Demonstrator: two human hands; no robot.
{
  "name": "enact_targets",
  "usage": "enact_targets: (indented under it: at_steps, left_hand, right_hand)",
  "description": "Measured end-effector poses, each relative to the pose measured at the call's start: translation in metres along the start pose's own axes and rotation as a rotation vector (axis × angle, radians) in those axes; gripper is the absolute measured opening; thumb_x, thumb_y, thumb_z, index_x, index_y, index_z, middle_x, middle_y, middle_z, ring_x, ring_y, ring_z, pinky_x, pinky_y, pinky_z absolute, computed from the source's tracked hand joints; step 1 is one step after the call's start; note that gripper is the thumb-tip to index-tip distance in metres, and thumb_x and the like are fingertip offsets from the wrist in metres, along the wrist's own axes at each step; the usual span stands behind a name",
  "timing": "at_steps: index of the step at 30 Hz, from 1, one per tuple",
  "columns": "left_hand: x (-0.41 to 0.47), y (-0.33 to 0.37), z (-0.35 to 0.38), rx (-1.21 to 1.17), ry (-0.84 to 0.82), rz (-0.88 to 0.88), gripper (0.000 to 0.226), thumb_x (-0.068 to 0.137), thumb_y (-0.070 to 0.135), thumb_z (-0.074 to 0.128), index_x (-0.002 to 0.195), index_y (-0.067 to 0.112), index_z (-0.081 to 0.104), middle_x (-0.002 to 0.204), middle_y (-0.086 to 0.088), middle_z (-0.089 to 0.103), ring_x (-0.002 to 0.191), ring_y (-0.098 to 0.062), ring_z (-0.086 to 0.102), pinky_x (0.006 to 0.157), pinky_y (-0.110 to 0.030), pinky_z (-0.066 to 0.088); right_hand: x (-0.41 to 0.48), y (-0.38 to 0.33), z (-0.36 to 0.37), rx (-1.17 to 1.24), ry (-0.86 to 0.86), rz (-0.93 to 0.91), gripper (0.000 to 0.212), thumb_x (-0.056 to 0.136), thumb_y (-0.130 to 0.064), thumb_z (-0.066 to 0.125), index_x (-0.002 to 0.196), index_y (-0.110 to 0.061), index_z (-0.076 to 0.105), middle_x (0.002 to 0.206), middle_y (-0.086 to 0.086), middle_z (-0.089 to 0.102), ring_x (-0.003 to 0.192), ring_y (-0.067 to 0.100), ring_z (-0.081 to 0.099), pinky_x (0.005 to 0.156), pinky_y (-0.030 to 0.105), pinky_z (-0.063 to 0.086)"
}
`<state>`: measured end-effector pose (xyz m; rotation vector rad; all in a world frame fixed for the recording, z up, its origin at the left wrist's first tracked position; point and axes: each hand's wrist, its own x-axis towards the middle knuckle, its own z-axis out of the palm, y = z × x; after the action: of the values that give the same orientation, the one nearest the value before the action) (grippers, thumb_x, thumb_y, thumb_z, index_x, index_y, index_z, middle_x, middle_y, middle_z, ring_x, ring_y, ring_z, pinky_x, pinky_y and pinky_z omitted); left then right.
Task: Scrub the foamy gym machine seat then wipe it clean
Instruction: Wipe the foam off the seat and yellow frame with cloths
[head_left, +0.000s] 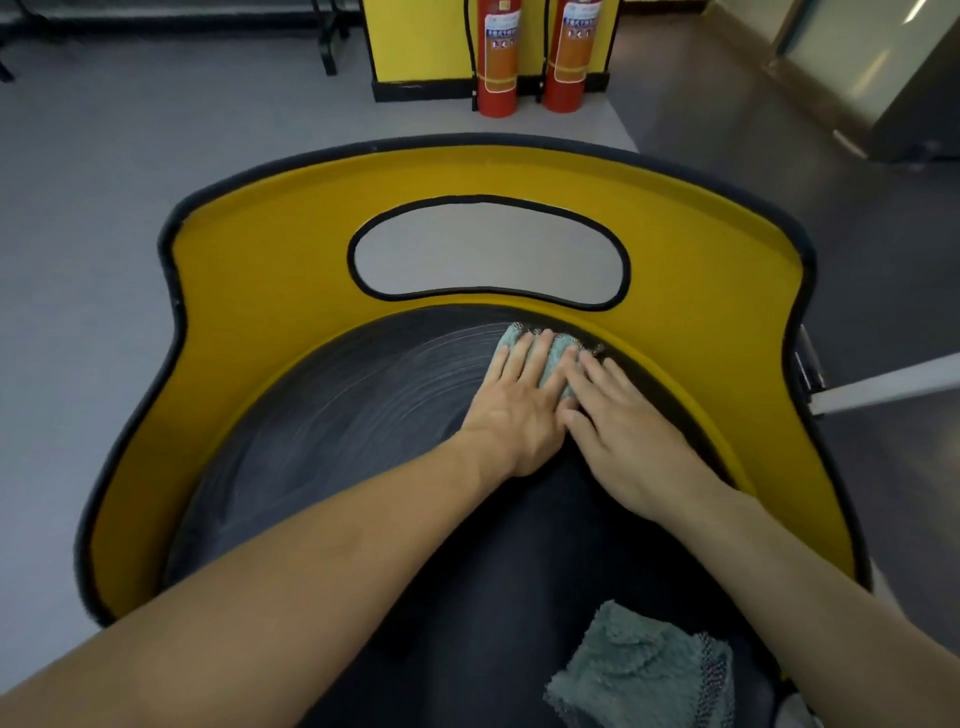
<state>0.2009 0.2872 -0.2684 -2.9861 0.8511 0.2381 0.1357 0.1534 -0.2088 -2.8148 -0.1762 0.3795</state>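
The black, rounded seat (363, 415) is showing thin whitish foam streaks in arcs. At the seat's far edge the left hand (519, 400) and right hand (628, 431) are pressing flat on a teal fluffy cloth (558, 358) — fingers straight, gripping nothing. A second fluffy towel (639, 670) is lying on the seat's near right part. A smooth yellow shell (260, 270) is curving around the seat.

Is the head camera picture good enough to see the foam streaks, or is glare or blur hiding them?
Head view: dim, even light, no glare on the black seat, so faint arcing streaks show; wide-angle distortion bows the yellow surround; bright reflection only on the panel top right.
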Motion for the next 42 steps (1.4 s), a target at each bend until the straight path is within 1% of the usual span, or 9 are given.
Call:
enact_targets:
  at_steps: [3,10,14,19,25,30,33,39,42]
  left_hand:
    - [-0.046,-0.029,0.009,-0.075,0.009,-0.054,0.063,0.105,0.047,0.005,0.160,0.021,-0.014,0.167,-0.010,-0.018,0.153,-0.026,-0.021,0.124,-0.047,-0.010]
    - [-0.156,-0.120,0.024,-0.087,0.049,-0.305,0.084,0.088,0.067,-0.021,0.161,0.028,-0.006,0.169,-0.005,-0.009,0.155,-0.022,-0.013,0.125,-0.041,-0.010]
    - [-0.137,-0.110,0.020,-0.075,0.038,-0.332,0.075,0.092,0.059,-0.013,0.160,0.027,-0.012,0.169,-0.008,-0.012,0.155,-0.025,-0.016,0.124,-0.044,-0.015]
    - [-0.079,-0.051,0.011,-0.069,0.018,-0.203,0.065,0.105,0.051,0.005,0.159,0.024,-0.016,0.168,-0.010,-0.016,0.154,-0.028,-0.018,0.123,-0.048,-0.013]
    - [-0.089,-0.017,0.012,-0.080,-0.005,-0.065,0.072,0.094,0.059,-0.010,0.159,0.028,-0.017,0.168,-0.005,-0.019,0.154,-0.023,-0.020,0.125,-0.045,-0.010]
    - [-0.129,-0.074,0.017,-0.054,0.000,-0.284,0.083,0.084,0.065,-0.018,0.160,0.031,-0.013,0.169,-0.004,-0.013,0.155,-0.022,-0.014,0.125,-0.042,-0.008]
    - [-0.116,-0.082,0.016,-0.058,-0.010,-0.347,0.079,0.088,0.063,-0.014,0.160,0.028,-0.013,0.169,-0.008,-0.013,0.155,-0.026,-0.015,0.125,-0.045,-0.009]
    - [-0.018,-0.005,0.005,-0.065,0.041,-0.124,0.063,0.105,0.051,0.009,0.160,0.026,-0.011,0.169,-0.011,-0.011,0.155,-0.030,-0.013,0.124,-0.049,-0.008]
    - [0.012,0.042,0.000,-0.024,0.018,0.072,0.062,0.107,0.048,0.010,0.161,0.025,-0.010,0.168,-0.011,-0.012,0.155,-0.030,-0.014,0.124,-0.050,-0.008]
  right_hand:
    - [0.009,-0.010,0.022,-0.014,-0.048,0.026,0.065,0.106,-0.055,0.019,0.161,-0.031,-0.005,0.170,-0.007,-0.008,0.156,0.015,-0.011,0.127,0.044,0.001]
    - [0.004,-0.016,0.046,-0.089,-0.074,0.037,0.076,0.091,-0.074,-0.001,0.160,-0.041,-0.006,0.168,-0.009,-0.016,0.154,0.018,-0.022,0.124,0.051,-0.014]
    - [0.000,-0.011,0.045,-0.089,-0.046,0.023,0.080,0.089,-0.075,-0.001,0.161,-0.040,-0.002,0.169,-0.008,-0.013,0.154,0.016,-0.020,0.125,0.048,-0.011]
    - [-0.015,0.009,0.041,-0.087,-0.044,0.032,0.085,0.085,-0.078,-0.002,0.161,-0.039,0.000,0.170,-0.009,-0.010,0.155,0.015,-0.016,0.126,0.045,-0.007]
    - [-0.035,0.036,0.037,-0.155,-0.044,0.058,0.081,0.091,-0.080,0.008,0.161,-0.040,-0.003,0.170,-0.008,-0.013,0.155,0.017,-0.018,0.126,0.049,-0.006]
    - [-0.031,0.018,0.044,-0.145,-0.029,0.021,0.080,0.093,-0.079,0.012,0.161,-0.040,-0.003,0.169,-0.009,-0.014,0.154,0.018,-0.020,0.122,0.059,-0.011]
    - [-0.036,0.018,0.046,-0.153,-0.025,0.005,0.079,0.093,-0.077,0.012,0.162,-0.039,-0.001,0.170,-0.007,-0.011,0.155,0.019,-0.017,0.123,0.057,-0.010]
    - [-0.045,0.058,0.041,-0.099,0.023,0.098,0.079,0.092,-0.073,0.005,0.162,-0.037,0.004,0.170,-0.009,-0.006,0.156,0.016,-0.011,0.127,0.045,0.000]
    - [-0.046,0.077,0.039,0.032,0.077,0.159,0.069,0.102,-0.059,0.016,0.163,-0.029,0.007,0.171,-0.006,0.002,0.156,0.014,-0.004,0.127,0.040,0.005]
